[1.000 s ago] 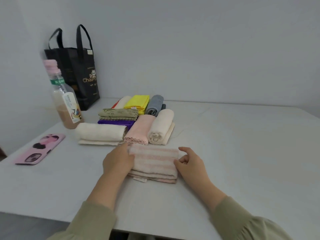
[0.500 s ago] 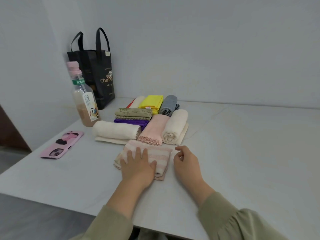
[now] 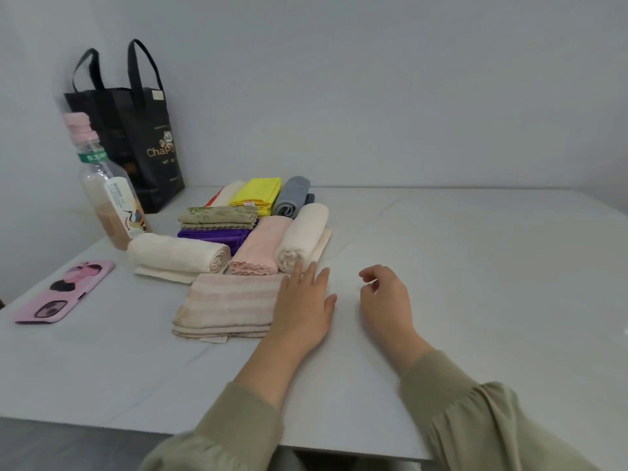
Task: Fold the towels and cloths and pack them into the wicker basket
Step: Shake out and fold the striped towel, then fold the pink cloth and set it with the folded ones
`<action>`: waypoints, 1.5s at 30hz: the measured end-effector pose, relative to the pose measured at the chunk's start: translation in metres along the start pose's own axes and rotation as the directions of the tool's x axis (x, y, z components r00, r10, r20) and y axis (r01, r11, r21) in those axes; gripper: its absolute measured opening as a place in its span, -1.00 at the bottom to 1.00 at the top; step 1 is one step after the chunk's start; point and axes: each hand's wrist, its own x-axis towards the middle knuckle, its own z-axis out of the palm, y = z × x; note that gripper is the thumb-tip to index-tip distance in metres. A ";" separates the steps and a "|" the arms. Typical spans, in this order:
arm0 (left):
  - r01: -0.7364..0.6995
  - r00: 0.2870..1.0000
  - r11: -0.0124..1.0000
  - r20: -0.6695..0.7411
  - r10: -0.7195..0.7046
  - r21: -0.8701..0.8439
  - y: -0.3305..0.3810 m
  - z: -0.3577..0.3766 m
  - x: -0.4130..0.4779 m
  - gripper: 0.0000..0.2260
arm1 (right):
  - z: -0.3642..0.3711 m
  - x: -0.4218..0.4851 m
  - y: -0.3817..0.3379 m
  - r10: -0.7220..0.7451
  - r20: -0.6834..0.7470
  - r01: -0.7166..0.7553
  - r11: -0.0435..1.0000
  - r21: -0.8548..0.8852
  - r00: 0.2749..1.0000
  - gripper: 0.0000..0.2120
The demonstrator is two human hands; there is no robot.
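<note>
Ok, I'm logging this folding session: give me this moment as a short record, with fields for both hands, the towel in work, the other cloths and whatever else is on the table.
left hand: flat, fingers straight, resting on right end of striped towel
right hand: apart from the towel, fingers loosely curled, holding nothing
striped towel: folded, flat on table
behind it: cream roll, pink towel, second cream roll, purple cloth, green cloth, yellow cloth, grey roll
wicker basket: not in view
clutter, left: bottle, black tote bag, phone
</note>
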 end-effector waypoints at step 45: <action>-0.183 0.966 0.783 0.041 0.257 -0.595 0.213 0.065 0.081 -0.57 | -0.261 0.058 0.180 0.365 -0.487 -0.608 0.476 -0.635 0.794 -0.58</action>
